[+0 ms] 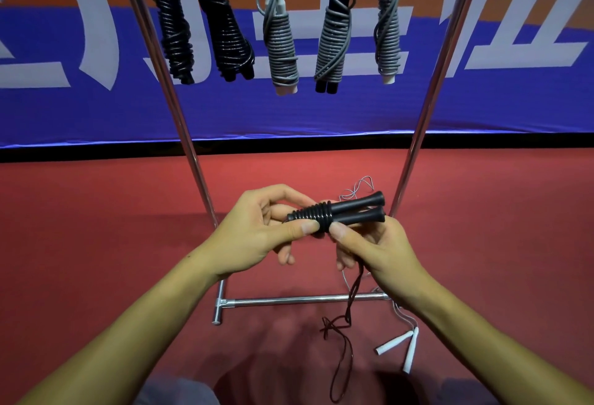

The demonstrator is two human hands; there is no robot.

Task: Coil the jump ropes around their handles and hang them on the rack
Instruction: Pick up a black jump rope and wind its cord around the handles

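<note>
A pair of black jump-rope handles (pixel 353 208) lies side by side between my hands, with several turns of black rope wound round their left half. My left hand (pixel 266 227) pinches the wound end with thumb and fingers. My right hand (pixel 369 250) grips the handles from below, thumb pressed at the edge of the coil. The loose black rope (pixel 348 311) hangs from under my right hand and trails onto the floor. Above, several coiled ropes hang from the rack's top bar, two black (pixel 173 35) and three grey (pixel 279 41).
The chrome rack's uprights (pixel 180 109) slant down to a floor crossbar (pixel 305 300) just beyond my hands. A white-handled rope (pixel 403 345) lies uncoiled on the red floor at the right. A blue banner runs behind the rack.
</note>
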